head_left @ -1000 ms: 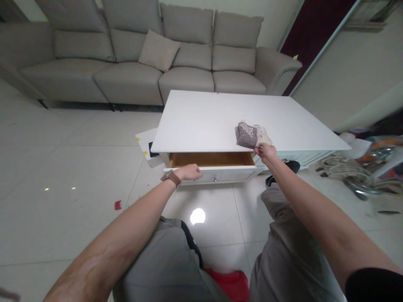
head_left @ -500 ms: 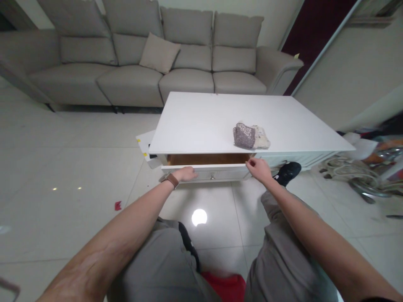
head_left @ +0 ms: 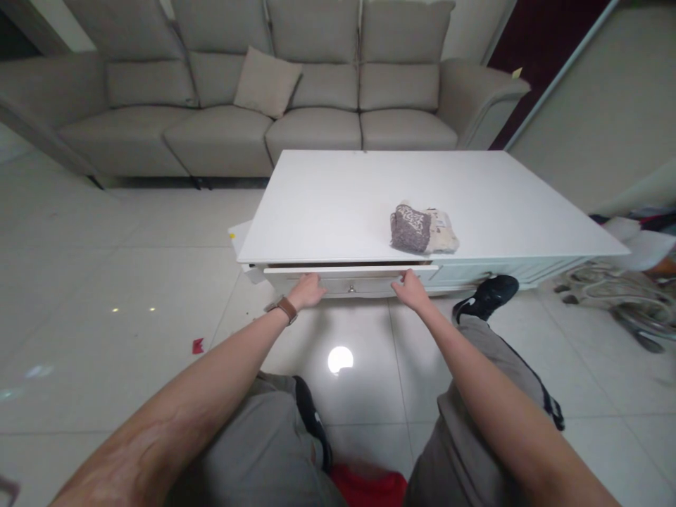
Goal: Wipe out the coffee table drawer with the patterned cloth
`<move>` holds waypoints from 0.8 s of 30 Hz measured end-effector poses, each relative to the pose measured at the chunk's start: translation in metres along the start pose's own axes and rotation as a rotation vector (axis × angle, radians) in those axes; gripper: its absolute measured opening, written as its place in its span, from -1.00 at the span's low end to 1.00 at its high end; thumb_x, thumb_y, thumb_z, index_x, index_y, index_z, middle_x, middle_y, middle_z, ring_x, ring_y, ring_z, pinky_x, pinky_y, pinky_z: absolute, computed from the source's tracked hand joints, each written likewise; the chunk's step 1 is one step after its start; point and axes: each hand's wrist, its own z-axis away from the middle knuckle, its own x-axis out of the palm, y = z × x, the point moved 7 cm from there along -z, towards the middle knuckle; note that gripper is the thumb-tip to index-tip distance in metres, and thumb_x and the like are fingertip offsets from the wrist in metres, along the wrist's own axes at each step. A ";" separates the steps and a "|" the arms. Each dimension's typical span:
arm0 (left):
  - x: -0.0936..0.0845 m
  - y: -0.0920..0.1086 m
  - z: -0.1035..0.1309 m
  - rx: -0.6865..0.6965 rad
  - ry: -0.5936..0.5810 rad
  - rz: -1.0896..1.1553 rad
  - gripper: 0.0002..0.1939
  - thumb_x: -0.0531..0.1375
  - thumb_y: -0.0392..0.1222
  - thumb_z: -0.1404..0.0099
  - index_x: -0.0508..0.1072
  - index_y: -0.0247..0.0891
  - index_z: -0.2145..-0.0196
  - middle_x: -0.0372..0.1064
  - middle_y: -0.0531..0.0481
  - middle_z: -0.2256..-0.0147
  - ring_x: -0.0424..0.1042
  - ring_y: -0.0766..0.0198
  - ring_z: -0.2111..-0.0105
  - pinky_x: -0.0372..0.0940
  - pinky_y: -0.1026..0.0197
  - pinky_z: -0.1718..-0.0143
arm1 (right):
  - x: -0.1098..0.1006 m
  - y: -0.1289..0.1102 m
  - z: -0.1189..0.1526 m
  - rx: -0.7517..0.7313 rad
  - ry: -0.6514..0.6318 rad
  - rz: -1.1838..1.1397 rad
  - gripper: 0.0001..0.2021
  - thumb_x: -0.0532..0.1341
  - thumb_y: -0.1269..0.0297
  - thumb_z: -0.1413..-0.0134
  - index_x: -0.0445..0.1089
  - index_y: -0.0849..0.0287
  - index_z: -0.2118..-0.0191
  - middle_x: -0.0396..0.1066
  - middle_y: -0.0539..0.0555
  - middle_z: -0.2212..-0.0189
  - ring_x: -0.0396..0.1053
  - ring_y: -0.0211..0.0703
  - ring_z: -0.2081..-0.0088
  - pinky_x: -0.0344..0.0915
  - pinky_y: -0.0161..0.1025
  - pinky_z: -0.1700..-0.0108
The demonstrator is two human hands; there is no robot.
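Note:
A white drawer (head_left: 364, 286) with a small round knob stands slightly out from the front of a low white table (head_left: 327, 211). A narrow dark gap shows along its top edge. Against the left part of the drawer front rests my left hand (head_left: 307, 291), fingers curled and closed, with a brown-strapped watch on the wrist. Right of the knob, my right hand (head_left: 411, 290) presses the front near its upper edge, its fingers folded in. Neither hand shows anything held. A folded grey-and-cream patterned cloth bundle (head_left: 423, 230) lies on the tabletop, beyond my right hand.
Behind the table runs a long grey sofa (head_left: 317, 130) with a loose beige cushion (head_left: 267, 82). My black shoe (head_left: 486, 298) is by the table's front right. Coiled hoses or cables (head_left: 628, 299) lie at far right. A red scrap (head_left: 197, 346) is on the tiled floor.
The drawer has slid inward, so its wide opening is now a thin gap. Both hands moved with it, the right one shifting left along the front. The cloth bundle stays on the table.

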 end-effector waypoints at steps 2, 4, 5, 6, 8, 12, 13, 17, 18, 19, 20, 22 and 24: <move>0.001 0.000 -0.005 -0.012 0.016 0.008 -0.64 0.15 -0.17 -0.34 0.47 -0.44 0.00 0.49 -0.35 -0.04 0.42 -0.04 -0.08 0.30 0.12 -0.05 | 0.004 0.000 -0.008 0.026 0.031 -0.040 -0.69 0.17 0.22 -0.15 0.25 0.24 0.02 0.47 0.34 0.06 0.44 0.13 0.03 0.33 -0.08 -0.03; 0.001 0.000 -0.009 -0.020 0.030 0.003 -0.65 0.15 -0.18 -0.34 0.46 -0.43 -0.01 0.48 -0.35 -0.05 0.43 -0.03 -0.07 0.30 0.11 -0.06 | 0.008 0.000 -0.015 0.048 0.064 -0.095 -0.71 0.16 0.21 -0.13 0.22 0.19 0.05 0.46 0.31 0.07 0.43 0.13 0.02 0.33 -0.04 -0.07; 0.001 0.000 -0.011 -0.023 0.036 -0.002 -0.65 0.16 -0.18 -0.34 0.45 -0.43 -0.01 0.48 -0.35 -0.04 0.44 -0.02 -0.07 0.29 0.11 -0.08 | 0.010 0.000 -0.018 0.057 0.079 -0.126 -0.71 0.16 0.20 -0.12 0.21 0.17 0.06 0.45 0.31 0.07 0.42 0.13 0.01 0.33 -0.02 -0.09; 0.001 0.000 -0.013 -0.026 0.039 -0.002 -0.65 0.16 -0.19 -0.34 0.44 -0.43 -0.01 0.48 -0.35 -0.03 0.44 -0.02 -0.07 0.29 0.11 -0.09 | 0.012 0.000 -0.020 0.062 0.092 -0.159 -0.70 0.17 0.19 -0.11 0.19 0.16 0.07 0.43 0.30 0.06 0.41 0.12 0.00 0.33 -0.01 -0.11; 0.002 -0.001 -0.017 -0.036 0.041 0.011 -0.64 0.16 -0.19 -0.34 0.43 -0.46 -0.02 0.48 -0.38 -0.03 0.45 -0.03 -0.09 0.29 0.11 -0.10 | 0.018 0.001 -0.024 0.064 0.103 -0.230 -0.67 0.20 0.19 -0.06 0.15 0.12 0.07 0.38 0.31 0.01 0.38 0.12 -0.04 0.35 -0.01 -0.12; 0.004 -0.004 -0.023 -0.041 0.042 0.040 -0.62 0.15 -0.19 -0.35 0.41 -0.47 -0.06 0.46 -0.41 -0.06 0.43 -0.06 -0.12 0.29 0.09 -0.13 | 0.027 0.003 -0.029 0.065 0.073 -0.356 -0.59 0.23 0.21 0.02 0.10 0.08 0.06 0.29 0.30 -0.07 0.34 0.09 -0.08 0.43 -0.03 -0.01; 0.005 -0.004 -0.024 -0.041 0.038 0.040 -0.61 0.15 -0.19 -0.35 0.40 -0.48 -0.06 0.45 -0.41 -0.07 0.42 -0.06 -0.13 0.28 0.09 -0.14 | 0.027 0.004 -0.030 0.064 0.065 -0.371 -0.59 0.22 0.22 0.02 0.10 0.08 0.05 0.29 0.29 -0.07 0.36 0.07 -0.06 0.44 -0.04 0.01; 0.007 -0.004 -0.026 -0.050 0.016 0.036 -0.60 0.13 -0.22 -0.36 0.38 -0.52 -0.07 0.43 -0.44 -0.08 0.42 -0.02 -0.14 0.27 0.11 -0.18 | 0.016 0.005 -0.029 0.030 0.069 -0.351 -0.65 0.19 0.26 -0.02 0.14 0.11 0.05 0.37 0.23 0.00 0.42 -0.01 0.03 0.40 -0.11 -0.01; 0.007 -0.004 -0.025 -0.048 0.013 0.036 -0.60 0.13 -0.22 -0.35 0.37 -0.52 -0.07 0.42 -0.45 -0.09 0.42 -0.01 -0.14 0.27 0.12 -0.18 | 0.012 0.005 -0.028 0.016 0.076 -0.331 -0.66 0.19 0.27 -0.04 0.17 0.12 0.05 0.39 0.21 0.03 0.43 -0.02 0.03 0.38 -0.11 -0.03; 0.006 -0.003 -0.024 -0.039 0.009 0.037 -0.58 0.15 -0.22 -0.33 0.37 -0.52 -0.08 0.41 -0.45 -0.11 0.42 0.00 -0.14 0.28 0.13 -0.17 | 0.008 0.004 -0.025 -0.004 0.077 -0.307 -0.67 0.18 0.29 -0.05 0.20 0.12 0.04 0.42 0.19 0.05 0.43 -0.03 0.03 0.36 -0.12 -0.05; 0.004 -0.002 -0.023 -0.027 -0.001 0.039 -0.57 0.17 -0.22 -0.31 0.36 -0.50 -0.09 0.40 -0.44 -0.12 0.41 0.01 -0.14 0.28 0.14 -0.15 | 0.005 0.003 -0.021 -0.024 0.070 -0.280 -0.68 0.18 0.30 -0.05 0.23 0.13 0.03 0.44 0.18 0.06 0.43 -0.04 0.04 0.34 -0.12 -0.06; 0.001 0.003 -0.019 0.007 -0.040 0.045 -0.56 0.20 -0.23 -0.26 0.39 -0.44 -0.08 0.43 -0.39 -0.11 0.44 0.03 -0.10 0.32 0.16 -0.09 | 0.000 -0.001 -0.010 -0.086 0.026 -0.226 -0.66 0.18 0.34 -0.06 0.29 0.15 0.00 0.46 0.17 0.06 0.43 -0.07 0.07 0.32 -0.15 -0.04; -0.002 0.012 -0.012 0.055 -0.098 0.056 -0.64 0.19 -0.24 -0.23 0.46 -0.37 0.01 0.52 -0.29 -0.01 0.50 0.06 0.01 0.35 0.16 0.00 | -0.004 -0.004 0.007 -0.179 -0.056 -0.171 -0.68 0.19 0.36 -0.08 0.35 0.18 0.00 0.49 0.16 0.08 0.43 -0.12 0.14 0.31 -0.19 0.01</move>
